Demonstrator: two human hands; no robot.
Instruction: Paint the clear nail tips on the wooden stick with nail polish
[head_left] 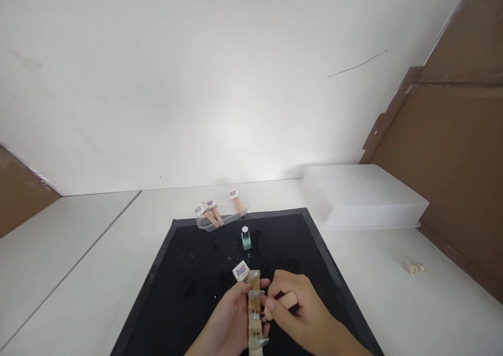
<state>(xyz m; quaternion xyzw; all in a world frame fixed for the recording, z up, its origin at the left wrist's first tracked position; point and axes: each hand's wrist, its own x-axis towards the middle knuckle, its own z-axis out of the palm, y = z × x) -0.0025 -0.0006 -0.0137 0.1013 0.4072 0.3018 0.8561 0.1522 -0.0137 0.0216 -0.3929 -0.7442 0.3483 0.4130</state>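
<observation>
A white wall [220, 83] stands behind the white tabletop [94, 256], with a black mat [196, 274] laid in front of you; over its near edge is the pale wooden strip [254, 308], upright in the view and carrying several clear, nail-like tips; your left hand [230, 318] is closed on it, thumb along one side and fingertips showing past the other; your right hand [301, 309] pinches a peach-coloured handle [285, 302] between thumb and fingers, its small end close to the strip, though whether it touches a tip you cannot tell from here; a slip of that pinch, or a roll of the strip in your left palm, could smear a tip or catch your own fingers; just past the strip's far end sits a white square bottle [241, 271] with a printed label, its lower part hidden, and a forward nudge of the strip might knock it; farther out, a mint-green bottle [246, 239] with a white cap stands upright on the mat, where a stray reach could tip it; beyond lies a clear tray [228, 221] with three peach-and-white pieces [215, 213]; well apart to the right are a translucent white box [369, 198] and small wooden rings [415, 267].
</observation>
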